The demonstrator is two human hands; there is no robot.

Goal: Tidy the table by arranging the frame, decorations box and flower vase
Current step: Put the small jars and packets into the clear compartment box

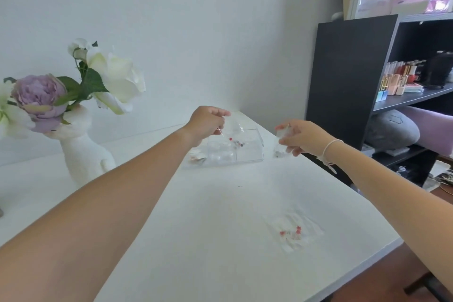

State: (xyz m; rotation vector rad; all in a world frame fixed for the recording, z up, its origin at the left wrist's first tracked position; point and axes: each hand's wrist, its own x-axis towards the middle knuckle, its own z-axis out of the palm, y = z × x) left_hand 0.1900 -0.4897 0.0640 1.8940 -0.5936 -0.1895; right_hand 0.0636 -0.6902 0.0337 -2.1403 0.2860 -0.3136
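Note:
A clear plastic decorations box (250, 152) with compartments sits at the far end of the white table (196, 228). My left hand (207, 122) is above it, pinching a small clear bag (234, 133) of tiny red and dark pieces. My right hand (300, 137) is just right of the box, gripping another small clear bag (282, 147). A third clear bag (293, 231) with red pieces lies flat near the table's front right edge. The white flower vase (84, 154) with white and purple flowers (39, 98) stands at the left. No frame is in view.
A black shelf unit (348, 86) stands close to the table's right side, holding small bottles (402, 77) and a grey cushion (389, 130). A white wall runs behind the table. A small shell-like item (197, 158) lies in the box's left compartment.

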